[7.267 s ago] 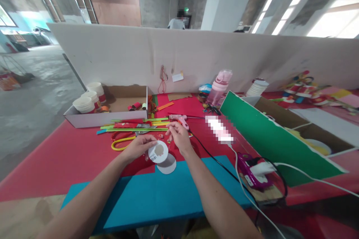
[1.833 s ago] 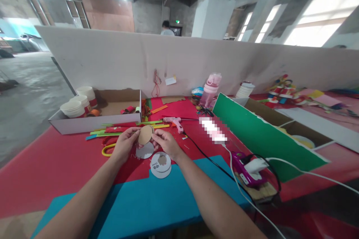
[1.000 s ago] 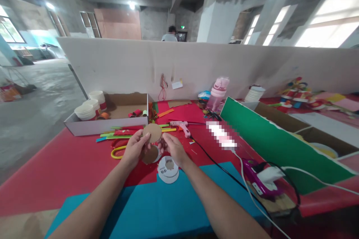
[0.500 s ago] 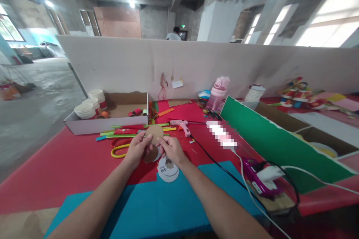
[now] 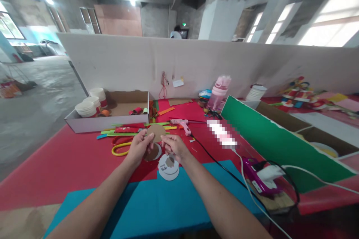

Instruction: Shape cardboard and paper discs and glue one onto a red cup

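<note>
The cardboard disc (image 5: 156,133) is pinched by the left hand (image 5: 140,146) above the surface (image 5: 84,164); whether its edge is gripped by the right hand (image 5: 176,147) cannot be told. Were the left grip loosened, the disc could be dropped near the white discs (image 5: 167,169)

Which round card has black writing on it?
The white round card lying on another white one. Its black writing shows; others, like the brown round card in the left hand, show none.
</note>
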The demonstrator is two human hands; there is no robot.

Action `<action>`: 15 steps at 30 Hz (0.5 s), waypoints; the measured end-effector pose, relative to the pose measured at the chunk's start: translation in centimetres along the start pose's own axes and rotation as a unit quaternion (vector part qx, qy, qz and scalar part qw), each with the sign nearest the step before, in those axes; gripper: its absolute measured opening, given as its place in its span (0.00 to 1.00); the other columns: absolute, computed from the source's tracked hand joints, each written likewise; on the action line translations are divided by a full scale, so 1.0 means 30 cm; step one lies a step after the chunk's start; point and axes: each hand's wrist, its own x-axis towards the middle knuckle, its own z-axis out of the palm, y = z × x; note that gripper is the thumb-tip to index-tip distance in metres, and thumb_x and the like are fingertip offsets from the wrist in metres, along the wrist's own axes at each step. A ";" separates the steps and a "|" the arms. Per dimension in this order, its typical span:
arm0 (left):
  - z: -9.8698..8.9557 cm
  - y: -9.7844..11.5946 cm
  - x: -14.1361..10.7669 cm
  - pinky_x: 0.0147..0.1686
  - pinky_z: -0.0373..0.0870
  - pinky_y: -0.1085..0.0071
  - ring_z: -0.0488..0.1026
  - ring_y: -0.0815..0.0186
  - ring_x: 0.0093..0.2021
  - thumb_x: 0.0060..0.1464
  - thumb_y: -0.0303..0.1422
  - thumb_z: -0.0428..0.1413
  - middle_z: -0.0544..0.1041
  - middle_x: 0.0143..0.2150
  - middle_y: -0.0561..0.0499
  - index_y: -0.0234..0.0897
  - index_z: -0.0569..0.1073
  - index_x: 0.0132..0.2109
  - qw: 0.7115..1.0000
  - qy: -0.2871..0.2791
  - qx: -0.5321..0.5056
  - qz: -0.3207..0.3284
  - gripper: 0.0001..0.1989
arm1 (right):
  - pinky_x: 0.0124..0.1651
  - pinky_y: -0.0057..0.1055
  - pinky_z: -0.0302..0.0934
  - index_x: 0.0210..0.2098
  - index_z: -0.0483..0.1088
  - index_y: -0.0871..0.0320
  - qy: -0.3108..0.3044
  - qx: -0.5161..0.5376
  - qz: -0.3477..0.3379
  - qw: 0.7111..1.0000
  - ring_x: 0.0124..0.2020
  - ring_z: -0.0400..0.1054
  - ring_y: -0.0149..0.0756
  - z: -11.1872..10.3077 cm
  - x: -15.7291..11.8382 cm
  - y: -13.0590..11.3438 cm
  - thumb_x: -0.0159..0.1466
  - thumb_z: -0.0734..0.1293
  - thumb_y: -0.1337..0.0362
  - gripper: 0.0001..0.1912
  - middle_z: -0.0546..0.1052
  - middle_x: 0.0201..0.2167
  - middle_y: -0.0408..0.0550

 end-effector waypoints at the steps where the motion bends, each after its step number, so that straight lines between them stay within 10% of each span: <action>1: 0.003 0.003 -0.002 0.13 0.54 0.81 0.59 0.75 0.13 0.50 0.42 0.59 0.67 0.15 0.58 0.36 0.64 0.33 1.000 -0.006 -0.024 -0.016 0.15 | 0.15 0.23 0.50 0.18 0.65 0.59 -0.015 0.018 0.009 1.000 0.07 0.42 0.20 -0.001 -0.001 0.000 0.54 0.68 0.49 0.20 0.54 0.05 0.31; 8: 0.017 0.037 -0.014 0.15 0.56 0.80 0.55 0.76 0.13 0.49 0.38 0.61 0.62 0.13 0.59 0.35 0.64 0.30 0.979 -0.061 -0.161 -0.106 0.14 | 0.18 0.24 0.52 0.19 0.66 0.59 -0.072 0.097 -0.052 0.991 0.10 0.44 0.22 0.007 -0.019 0.000 0.56 0.68 0.51 0.19 0.54 0.06 0.32; 15: -0.039 0.057 0.001 0.16 0.58 0.80 0.55 0.77 0.15 0.49 0.37 0.62 0.62 0.15 0.60 0.35 0.66 0.34 0.988 -0.012 -0.147 -0.052 0.13 | 0.22 0.26 0.56 0.27 0.68 0.57 0.051 0.118 -0.069 0.989 0.13 0.48 0.22 -0.044 0.005 -0.030 0.55 0.68 0.49 0.16 0.61 0.13 0.34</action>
